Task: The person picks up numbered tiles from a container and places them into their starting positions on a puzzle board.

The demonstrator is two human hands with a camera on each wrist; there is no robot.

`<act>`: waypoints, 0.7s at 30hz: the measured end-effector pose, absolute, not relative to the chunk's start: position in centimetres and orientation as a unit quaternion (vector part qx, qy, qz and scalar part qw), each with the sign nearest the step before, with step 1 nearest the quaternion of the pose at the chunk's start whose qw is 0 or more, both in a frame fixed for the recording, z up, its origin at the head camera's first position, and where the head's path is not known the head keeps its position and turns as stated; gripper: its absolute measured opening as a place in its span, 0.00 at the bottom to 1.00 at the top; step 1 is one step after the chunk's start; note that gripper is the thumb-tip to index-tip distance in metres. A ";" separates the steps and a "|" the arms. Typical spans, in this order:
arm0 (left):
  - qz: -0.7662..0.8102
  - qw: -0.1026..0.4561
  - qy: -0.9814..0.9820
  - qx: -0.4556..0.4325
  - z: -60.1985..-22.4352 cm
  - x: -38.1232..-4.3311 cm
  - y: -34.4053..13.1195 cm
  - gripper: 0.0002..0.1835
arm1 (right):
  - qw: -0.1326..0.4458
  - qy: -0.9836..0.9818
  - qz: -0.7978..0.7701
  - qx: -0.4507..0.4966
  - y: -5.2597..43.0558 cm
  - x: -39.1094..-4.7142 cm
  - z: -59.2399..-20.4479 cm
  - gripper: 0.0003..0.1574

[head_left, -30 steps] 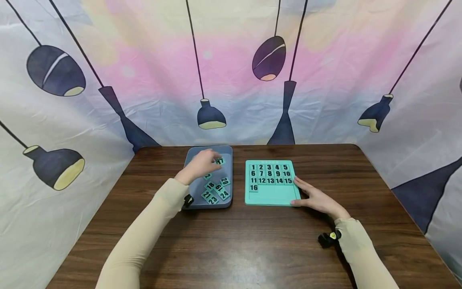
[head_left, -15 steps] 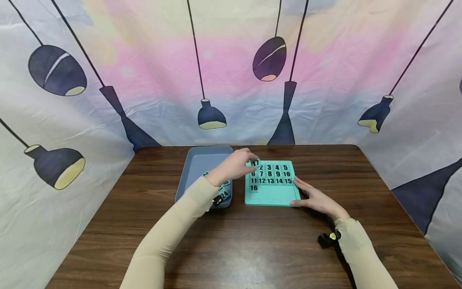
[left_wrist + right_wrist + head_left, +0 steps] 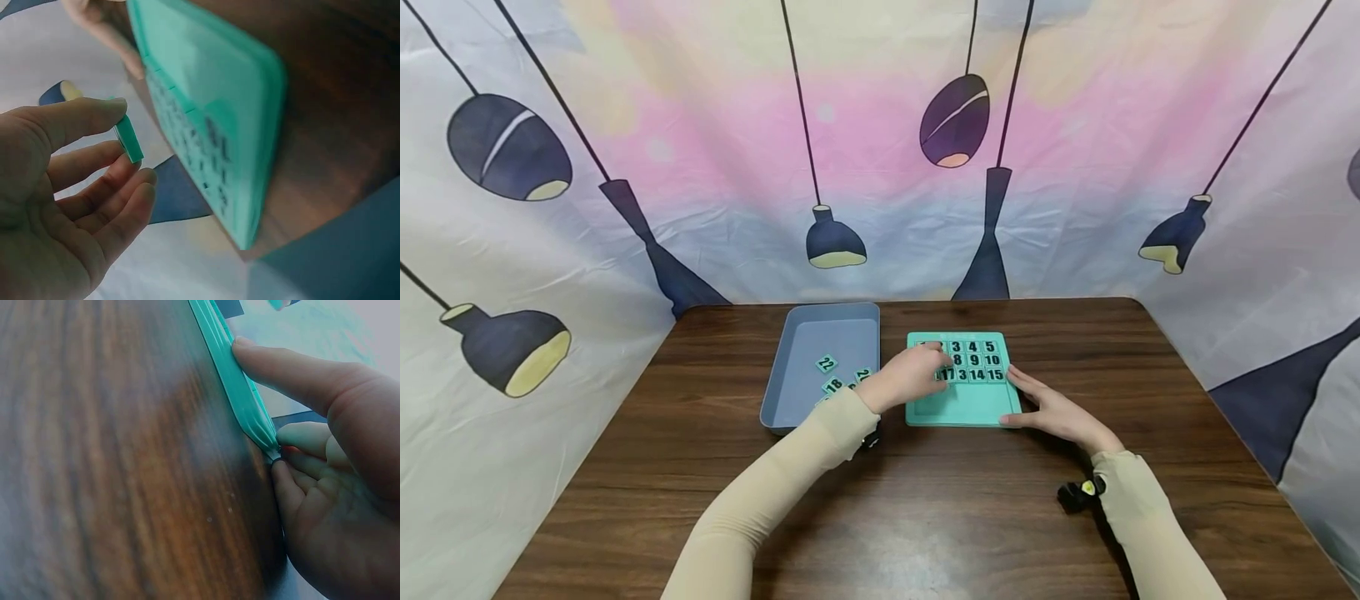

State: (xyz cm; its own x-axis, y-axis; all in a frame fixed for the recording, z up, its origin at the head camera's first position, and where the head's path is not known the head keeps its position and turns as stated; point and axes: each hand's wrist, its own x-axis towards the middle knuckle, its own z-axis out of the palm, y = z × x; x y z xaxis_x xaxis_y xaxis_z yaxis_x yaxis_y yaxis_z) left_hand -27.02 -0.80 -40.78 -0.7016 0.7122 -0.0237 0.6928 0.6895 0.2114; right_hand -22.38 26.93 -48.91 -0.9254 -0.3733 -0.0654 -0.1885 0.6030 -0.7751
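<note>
My left hand is over the left part of the turquoise number board. Between thumb and fingertips it pinches a small number tile, held on edge and apart from the board in the left wrist view; in the head view its 17 shows beside the fingertips. Rows of numbered tiles fill the upper part of the board, and the hand covers some on the left. My right hand rests against the board's right side, fingers on the edge and thumb at the near corner; the right wrist view shows the thumb on the rim.
Left of the board stands a blue-grey tray. Loose number tiles lie in it, among them a 22 tile and an 18 tile; my left sleeve hides others. A dark wooden table carries everything, with a printed curtain behind.
My left hand has picked the 17 tile out of the tray, carried it right to the board, then brought it nearer to me over the tiles. The right hand stays at the board's edge.
</note>
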 end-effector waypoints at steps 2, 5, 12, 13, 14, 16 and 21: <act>0.081 0.053 0.920 0.381 -41.2 -26.9 -0.7 0.19 | 0.111 0.889 -0.416 -0.157 27.0 -22.4 -49.0 0.64; 0.061 0.054 0.922 0.379 -42.2 -26.9 -0.7 0.18 | 0.113 0.887 -0.420 -0.153 27.0 -22.4 -49.1 0.64; 0.043 0.052 0.923 0.378 -43.9 -27.1 -1.0 0.18 | 0.113 0.887 -0.420 -0.155 27.0 -22.4 -49.1 0.64; 0.043 0.048 0.923 0.379 -44.1 -27.2 -1.0 0.18 | 0.112 0.887 -0.422 -0.152 27.0 -22.4 -49.1 0.64; 0.044 0.044 0.923 0.380 -44.2 -27.2 -1.0 0.17 | 0.112 0.887 -0.421 -0.153 27.0 -22.4 -49.1 0.64; 0.046 0.038 0.923 0.381 -44.3 -27.2 -1.0 0.17 | 0.109 0.888 -0.418 -0.156 27.0 -22.4 -49.1 0.64; 0.045 0.028 0.923 0.382 -44.5 -27.3 -0.9 0.16 | 0.109 0.887 -0.419 -0.158 27.0 -22.4 -49.0 0.63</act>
